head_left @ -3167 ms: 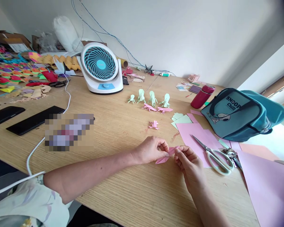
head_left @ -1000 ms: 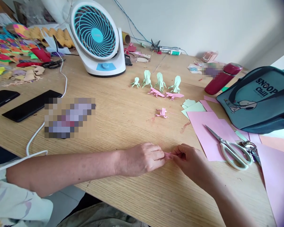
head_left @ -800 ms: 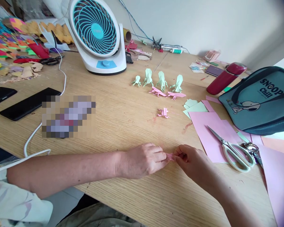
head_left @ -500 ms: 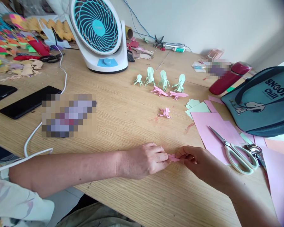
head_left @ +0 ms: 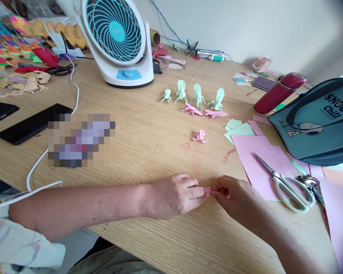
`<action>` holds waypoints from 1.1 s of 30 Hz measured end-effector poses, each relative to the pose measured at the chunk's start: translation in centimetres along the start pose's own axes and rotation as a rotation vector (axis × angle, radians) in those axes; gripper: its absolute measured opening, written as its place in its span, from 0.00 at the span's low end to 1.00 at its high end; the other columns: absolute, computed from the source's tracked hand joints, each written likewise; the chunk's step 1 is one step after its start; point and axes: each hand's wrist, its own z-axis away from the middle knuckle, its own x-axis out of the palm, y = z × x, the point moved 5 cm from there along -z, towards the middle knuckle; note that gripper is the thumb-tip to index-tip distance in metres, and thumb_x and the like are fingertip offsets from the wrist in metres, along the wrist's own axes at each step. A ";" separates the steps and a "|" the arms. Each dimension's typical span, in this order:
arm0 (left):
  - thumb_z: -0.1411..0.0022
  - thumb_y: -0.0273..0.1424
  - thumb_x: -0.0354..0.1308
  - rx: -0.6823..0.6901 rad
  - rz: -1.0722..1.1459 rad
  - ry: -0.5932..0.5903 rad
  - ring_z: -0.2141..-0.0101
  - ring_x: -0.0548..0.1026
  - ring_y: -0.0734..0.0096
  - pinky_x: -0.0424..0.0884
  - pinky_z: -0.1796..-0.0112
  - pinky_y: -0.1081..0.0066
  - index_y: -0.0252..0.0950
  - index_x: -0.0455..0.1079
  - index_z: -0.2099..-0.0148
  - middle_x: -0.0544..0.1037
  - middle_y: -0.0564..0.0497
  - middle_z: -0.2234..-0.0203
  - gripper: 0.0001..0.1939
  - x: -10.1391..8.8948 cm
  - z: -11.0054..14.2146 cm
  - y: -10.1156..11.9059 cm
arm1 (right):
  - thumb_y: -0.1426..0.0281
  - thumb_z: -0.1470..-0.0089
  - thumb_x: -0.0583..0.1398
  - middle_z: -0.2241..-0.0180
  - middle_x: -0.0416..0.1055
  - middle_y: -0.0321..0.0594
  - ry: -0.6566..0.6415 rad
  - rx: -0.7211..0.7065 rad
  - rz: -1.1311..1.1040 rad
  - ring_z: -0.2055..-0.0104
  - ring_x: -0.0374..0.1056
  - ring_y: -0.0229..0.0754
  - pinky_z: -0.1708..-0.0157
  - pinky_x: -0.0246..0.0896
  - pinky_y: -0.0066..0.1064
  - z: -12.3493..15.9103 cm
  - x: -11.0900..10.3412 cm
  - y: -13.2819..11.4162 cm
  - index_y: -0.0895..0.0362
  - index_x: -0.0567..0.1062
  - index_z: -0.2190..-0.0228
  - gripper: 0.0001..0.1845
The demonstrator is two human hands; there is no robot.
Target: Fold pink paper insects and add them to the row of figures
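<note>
Between my two hands is a small pink folded paper piece, mostly covered by fingers. My left hand is closed on its left end, resting low over the table. My right hand pinches the other end between thumb and fingertips. Beyond them lies a pink origami figure with thin legs. Farther back are two long pink origami insects, and behind these several pale green origami insects stand in a row.
Scissors lie on pink paper sheets at the right, near a teal bag and a red flask. A fan stands at the back. Phones and a white cable are at the left.
My right hand has shifted slightly left, closer to my left hand, so less of the pink paper shows between them. The view has moved a little.
</note>
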 end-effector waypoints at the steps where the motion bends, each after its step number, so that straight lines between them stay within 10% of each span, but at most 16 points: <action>1: 0.30 0.26 0.47 -0.002 0.007 -0.015 0.55 0.71 0.63 0.71 0.58 0.64 0.28 0.68 0.45 0.74 0.42 0.50 0.15 0.0 0.0 0.0 | 0.69 0.48 0.56 0.78 0.73 0.38 0.023 -0.022 0.019 0.77 0.66 0.39 0.77 0.53 0.30 0.0 0.0 -0.1 0.54 0.74 0.78 0.10; 33: 0.31 0.26 0.51 -0.023 0.001 0.068 0.58 0.73 0.65 0.70 0.58 0.66 0.30 0.71 0.51 0.77 0.44 0.58 0.11 0.3 0.0 0.0 | 0.72 0.41 0.56 0.73 0.68 0.38 0.264 -0.147 0.155 0.70 0.66 0.42 0.71 0.55 0.32 2.2 1.5 -1.8 0.54 0.70 0.72 0.07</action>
